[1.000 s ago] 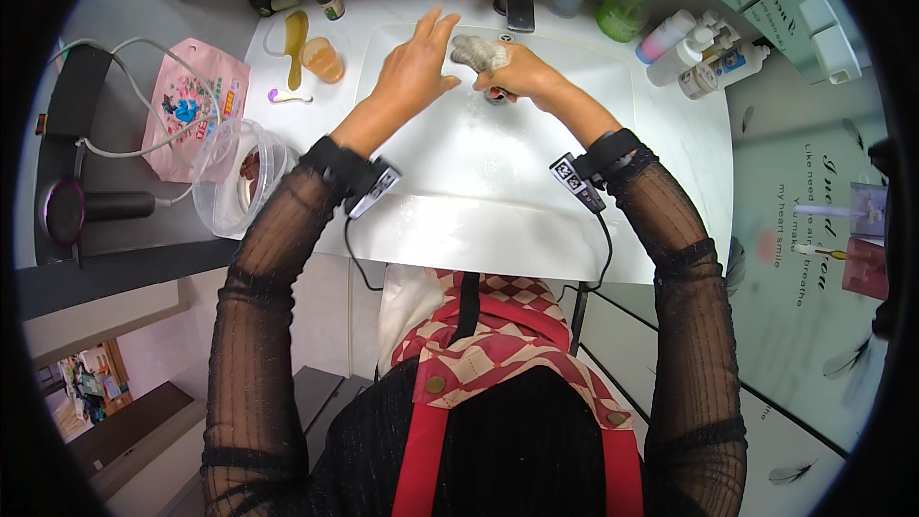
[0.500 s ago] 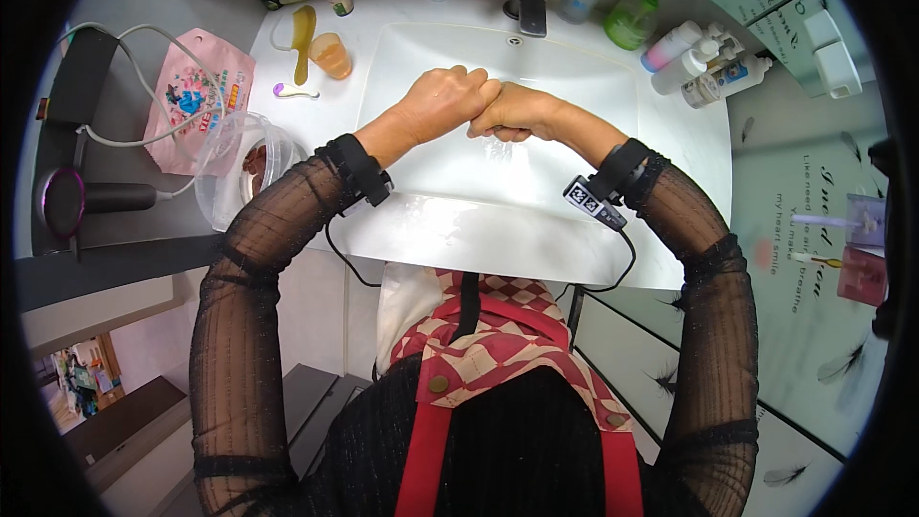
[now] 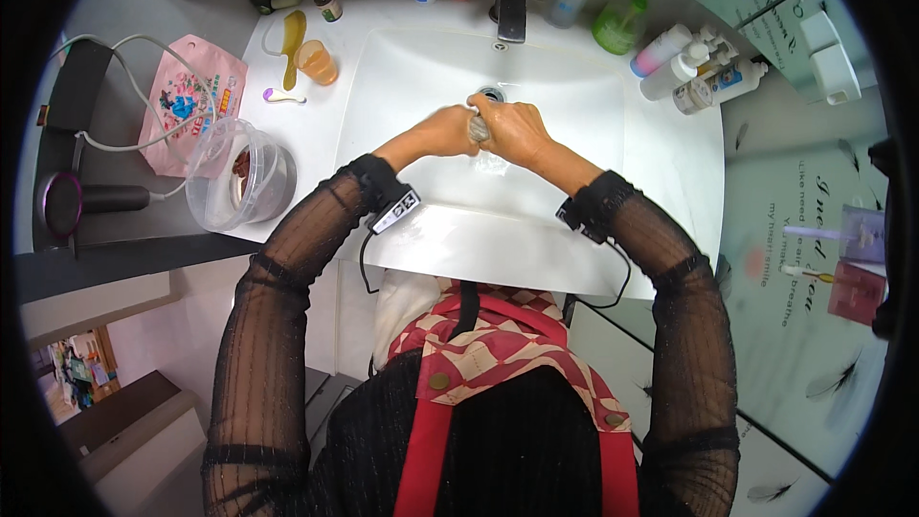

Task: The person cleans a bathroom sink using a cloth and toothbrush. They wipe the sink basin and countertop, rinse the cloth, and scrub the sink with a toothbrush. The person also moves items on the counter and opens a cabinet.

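Observation:
Both my hands are over the white washbasin (image 3: 388, 86), below the black tap. Between them is a small greyish, ridged bundle (image 3: 479, 130) that looks like bunched wet cloth; most of it is hidden by fingers. My left hand (image 3: 444, 133) is closed around its left side. From the right, my right hand (image 3: 518, 133) grips it too, thumb side up near the drain (image 3: 492, 94). Wet, shiny patches show on the basin beneath the hands.
A black tap (image 3: 513, 5) rises behind the basin. Pump bottles, including a green one (image 3: 620, 27), line the back right. At left stand an orange cup (image 3: 317, 63), a yellow comb (image 3: 292, 46), a clear plastic tub (image 3: 273, 182), a pink pouch (image 3: 203, 77) and a hair dryer (image 3: 110, 198).
My hands have come lower and nearer to me, turning from knuckles-together fists. The greyish bundle and the drain, hidden before, now show. My head view has shifted slightly.

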Motion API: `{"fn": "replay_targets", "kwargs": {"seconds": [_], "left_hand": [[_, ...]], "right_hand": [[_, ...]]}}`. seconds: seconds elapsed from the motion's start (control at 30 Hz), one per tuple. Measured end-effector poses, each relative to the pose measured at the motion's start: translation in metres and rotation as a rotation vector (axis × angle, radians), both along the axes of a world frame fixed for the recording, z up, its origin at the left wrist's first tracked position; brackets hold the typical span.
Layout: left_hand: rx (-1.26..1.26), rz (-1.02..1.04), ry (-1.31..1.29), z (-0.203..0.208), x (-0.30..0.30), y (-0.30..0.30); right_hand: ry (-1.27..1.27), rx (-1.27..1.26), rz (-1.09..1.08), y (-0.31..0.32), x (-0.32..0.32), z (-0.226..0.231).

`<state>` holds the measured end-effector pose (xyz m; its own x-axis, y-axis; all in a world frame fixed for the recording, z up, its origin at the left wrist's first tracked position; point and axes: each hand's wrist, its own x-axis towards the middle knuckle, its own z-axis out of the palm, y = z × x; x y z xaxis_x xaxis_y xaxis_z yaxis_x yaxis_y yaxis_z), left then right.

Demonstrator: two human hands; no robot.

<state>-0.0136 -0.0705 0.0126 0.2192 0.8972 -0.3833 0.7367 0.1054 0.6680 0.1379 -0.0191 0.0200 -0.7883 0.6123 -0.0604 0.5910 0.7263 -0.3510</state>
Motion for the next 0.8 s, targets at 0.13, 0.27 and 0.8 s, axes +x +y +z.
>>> {"fn": "replay_targets", "kwargs": {"seconds": [0.13, 0.27, 0.8], "left_hand": [[-0.352, 0.268, -0.64, 0.006, -0.015, -0.029], [-0.352, 0.319, -0.897, 0.008, -0.017, -0.052], [-0.262, 0.791, -0.961, -0.011, -0.014, -0.099]], "right_hand": [[0.366, -0.399, 0.024, 0.007, 0.029, 0.016], [0.414, -0.976, -0.026, 0.005, 0.04, 0.017], [0.594, -1.039, -0.177, -0.042, 0.014, -0.008]]}}
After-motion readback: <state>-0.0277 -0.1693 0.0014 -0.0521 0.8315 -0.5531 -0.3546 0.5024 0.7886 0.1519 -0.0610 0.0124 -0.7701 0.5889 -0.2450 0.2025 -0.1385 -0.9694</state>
